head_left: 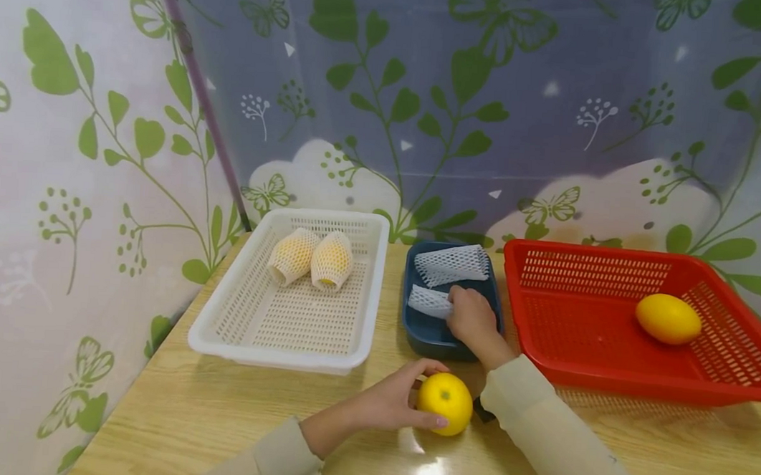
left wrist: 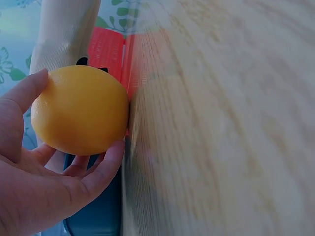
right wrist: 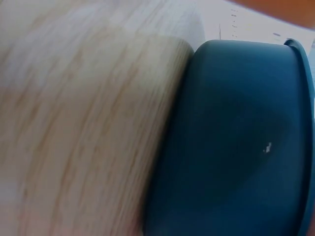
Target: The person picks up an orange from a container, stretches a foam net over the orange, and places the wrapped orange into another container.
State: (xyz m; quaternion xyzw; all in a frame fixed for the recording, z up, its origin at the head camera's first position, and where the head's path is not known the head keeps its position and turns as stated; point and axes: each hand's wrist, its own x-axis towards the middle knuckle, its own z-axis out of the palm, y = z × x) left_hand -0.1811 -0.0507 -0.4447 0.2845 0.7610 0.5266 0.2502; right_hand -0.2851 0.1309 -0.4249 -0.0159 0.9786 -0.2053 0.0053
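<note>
On the table in front, my left hand (head_left: 398,400) grips a round yellow fruit (head_left: 444,404), thumb on one side and fingers curled round the other. The left wrist view shows the same fruit (left wrist: 81,110) between thumb and fingertips, low by the tabletop. My right hand (head_left: 474,320) reaches into a dark blue basin (head_left: 436,346) and pinches the end of a white foam fruit net (head_left: 430,302). Behind it in the basin lies another foam net (head_left: 453,263). In the right wrist view the basin's outer wall (right wrist: 231,137) fills the right side, hiding the fingers.
At the left stands a white basket (head_left: 284,358) holding two yellow fruits in foam nets (head_left: 332,262). A red basket (head_left: 579,381) at the right holds one bare yellow fruit (head_left: 668,319). A patterned curtain (head_left: 375,86) hangs behind the wooden table (head_left: 165,405).
</note>
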